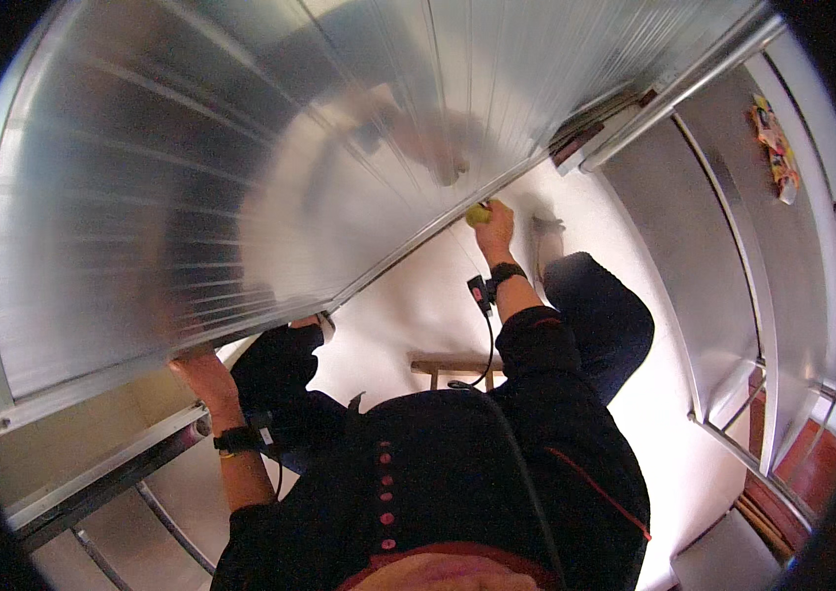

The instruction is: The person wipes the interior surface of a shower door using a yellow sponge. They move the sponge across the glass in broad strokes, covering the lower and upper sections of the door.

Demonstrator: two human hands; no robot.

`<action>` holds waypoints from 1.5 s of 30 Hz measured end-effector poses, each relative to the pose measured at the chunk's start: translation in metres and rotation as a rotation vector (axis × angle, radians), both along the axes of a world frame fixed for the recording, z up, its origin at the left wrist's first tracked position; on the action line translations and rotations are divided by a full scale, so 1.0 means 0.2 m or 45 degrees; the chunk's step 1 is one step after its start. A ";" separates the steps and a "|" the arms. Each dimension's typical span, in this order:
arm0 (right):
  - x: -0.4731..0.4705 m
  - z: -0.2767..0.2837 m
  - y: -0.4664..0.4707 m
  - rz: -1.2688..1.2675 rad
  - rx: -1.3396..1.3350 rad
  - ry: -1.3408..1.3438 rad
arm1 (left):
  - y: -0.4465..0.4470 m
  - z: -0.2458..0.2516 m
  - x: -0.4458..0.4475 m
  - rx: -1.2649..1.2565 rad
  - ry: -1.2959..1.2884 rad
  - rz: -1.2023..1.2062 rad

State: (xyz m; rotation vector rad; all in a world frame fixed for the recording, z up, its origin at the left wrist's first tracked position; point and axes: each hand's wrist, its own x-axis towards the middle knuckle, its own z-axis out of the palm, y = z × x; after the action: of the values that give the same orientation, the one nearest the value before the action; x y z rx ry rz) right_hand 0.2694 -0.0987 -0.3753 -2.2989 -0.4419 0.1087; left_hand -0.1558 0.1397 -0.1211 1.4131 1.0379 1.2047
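A large, shiny metal sheet panel (189, 170) fills the upper left, its long edge running slantwise before me. My left hand (207, 377) is at the panel's lower edge, its fingers hidden beneath or behind it. Near the middle of the same edge, my right hand (493, 225) is closed around a small yellow-green thing (478, 215), perhaps a ball or sponge, close against the rim. A black wristband with a small cabled device sits on each wrist. The panel's surface shows blurred reflections.
Metal shelves (684, 221) stand at the right, with a colourful packet (776, 151) on one. A metal rack frame (111, 465) is at the lower left. A small wooden stool (429, 366) stands on the pale floor before my body, between my legs.
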 end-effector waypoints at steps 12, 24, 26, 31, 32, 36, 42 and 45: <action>0.08 -0.23 0.17 -0.063 0.207 -0.064 | -0.03 0.04 0.06 -0.143 -0.212 -0.033; 0.04 0.85 0.16 -0.057 0.555 -0.271 | 0.03 0.00 0.04 -0.161 -0.050 -0.224; -0.01 1.13 0.15 0.007 0.655 -0.384 | 0.07 -0.03 0.00 -0.162 -0.099 -0.301; -0.07 1.87 0.16 0.182 0.983 -0.692 | 0.14 -0.03 -0.07 -0.099 0.178 -0.492; -0.09 2.01 0.19 0.243 1.190 -0.694 | 0.13 -0.01 -0.08 -0.068 0.198 -0.522; -0.17 2.45 0.32 0.299 1.364 -0.939 | 0.06 0.05 -0.06 -0.173 -0.036 -0.454; -0.25 2.36 0.37 0.244 1.011 -1.275 | 0.10 -0.05 -0.06 -0.083 -0.014 -0.353; -0.26 2.08 0.34 0.328 0.865 -1.300 | 0.22 -0.13 -0.10 -0.101 -0.009 -0.486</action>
State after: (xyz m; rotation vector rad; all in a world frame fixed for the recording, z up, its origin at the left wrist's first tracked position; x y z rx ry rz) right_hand 0.2172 -0.0298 0.0412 -1.4618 -1.0792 -0.9746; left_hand -0.1759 0.1846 -0.1480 1.4627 0.7573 0.8798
